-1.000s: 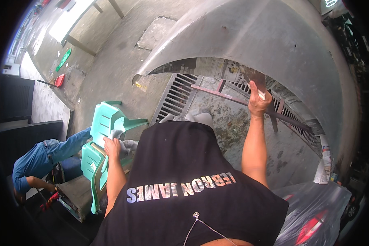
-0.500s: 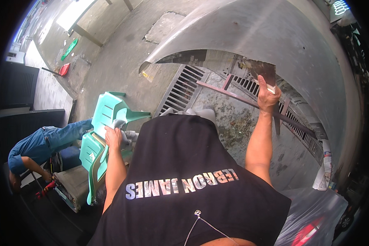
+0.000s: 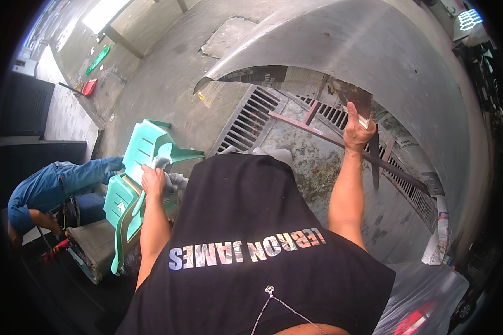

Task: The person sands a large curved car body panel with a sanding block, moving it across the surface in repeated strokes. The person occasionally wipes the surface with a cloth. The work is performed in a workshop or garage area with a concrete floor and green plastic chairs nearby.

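Panel edge: big grey curved panel (image 3: 369, 47) arcs over the top right, its cut-out lined with newspaper (image 3: 304, 79); the right hand (image 3: 359, 134) sits right by that edge.
Elbow room: decent gap of concrete floor (image 3: 179, 84) between panel and green plastic chairs (image 3: 145, 146). Drain grate (image 3: 250, 114) and brown metal stand (image 3: 304, 130) lie below the cut-out; can't tell if the hand touches the stand.
Left side: tighter, left hand (image 3: 152, 181) squeezed in beside the chairs, co-worker in blue (image 3: 36, 187) bent over further out.
Right grip: closed on a dark brown flat piece (image 3: 360, 99), thumb on top, piece overlapping the cut-out edge in view.
Left grip: closed around a pale grey cloth (image 3: 161, 162), fingers mostly hidden.
Since half a second ago: right hand and brown piece slid a bit left along the panel edge; left hand's still on the cloth.
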Demonstrator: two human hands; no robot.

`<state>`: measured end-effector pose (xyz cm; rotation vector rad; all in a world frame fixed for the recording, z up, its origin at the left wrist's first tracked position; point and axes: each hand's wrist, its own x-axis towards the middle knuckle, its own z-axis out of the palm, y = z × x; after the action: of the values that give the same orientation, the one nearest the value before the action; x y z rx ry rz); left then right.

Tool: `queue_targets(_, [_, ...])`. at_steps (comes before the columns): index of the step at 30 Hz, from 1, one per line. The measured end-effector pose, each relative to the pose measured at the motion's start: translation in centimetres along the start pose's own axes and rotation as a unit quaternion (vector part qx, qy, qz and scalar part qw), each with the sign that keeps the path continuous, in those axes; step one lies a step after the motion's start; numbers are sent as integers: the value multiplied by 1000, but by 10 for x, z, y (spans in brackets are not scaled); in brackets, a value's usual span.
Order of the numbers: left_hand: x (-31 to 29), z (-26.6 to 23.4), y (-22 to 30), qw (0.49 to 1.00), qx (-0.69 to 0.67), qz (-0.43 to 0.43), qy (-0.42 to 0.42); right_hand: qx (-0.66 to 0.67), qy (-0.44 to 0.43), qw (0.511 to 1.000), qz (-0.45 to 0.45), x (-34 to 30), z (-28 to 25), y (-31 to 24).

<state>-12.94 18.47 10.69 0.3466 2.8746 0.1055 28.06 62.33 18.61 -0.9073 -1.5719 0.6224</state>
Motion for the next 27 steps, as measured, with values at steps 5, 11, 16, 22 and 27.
queue_targets(5, [4,2,-7,1000,7,-3,-7,-20,5,999,-35,-2,7,17])
queue_targets(11, [5,2,-5,1000,6,5,-9,-41,6,998,-47,1,23,15])
queue_targets(16, [5,1,-4,1000,13,8,-15,5,-41,998,-40,0,30,10])
queue_targets(22, [5,6,-10,1000,6,8,-9,-55,-66,991,-102,4,44,15])
queue_targets(27, [1,2,-3,1000,9,-2,-10,-43,-60,968,-240,8,60,20])
